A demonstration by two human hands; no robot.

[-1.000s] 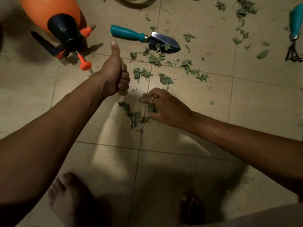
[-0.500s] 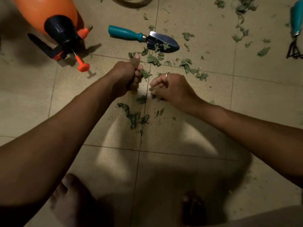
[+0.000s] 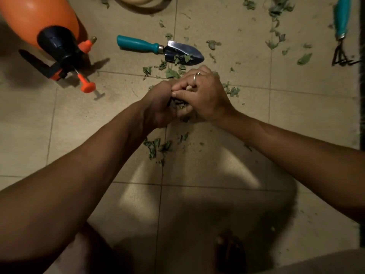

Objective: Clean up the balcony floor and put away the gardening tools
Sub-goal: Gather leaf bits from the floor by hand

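A person bends over a beige tiled floor (image 3: 296,119), seen from above, with both bare arms reaching forward to meet at the centre.

The left hand (image 3: 158,109) is a fist; its grip is curled around a clump of dark green, crumpled leaf scraps (image 3: 178,103) that shows at the fist's open end. The right hand (image 3: 207,95), wearing a silver ring (image 3: 196,76), has its fingers bent and bunched against the top of that fist, just over the clump. Whether its grip pinches any scraps cannot be told.

Loose green leaf scraps (image 3: 156,146) lie scattered on the tiles, below the hands and beyond them.

Just beyond the hands lies a small garden trowel with a teal handle and dark metal blade (image 3: 158,48). Its long axis runs left to right, handle to the left, with the pointed tip to the right and angled slightly toward the person. A few scraps rest on the blade.

At the far right edge lies a hand rake with a teal handle (image 3: 341,24), its dark prongs pointing toward the person.

At the upper left, an orange plastic pressure sprayer with a black head (image 3: 53,40) lies on its side, its orange nozzle pointing right.
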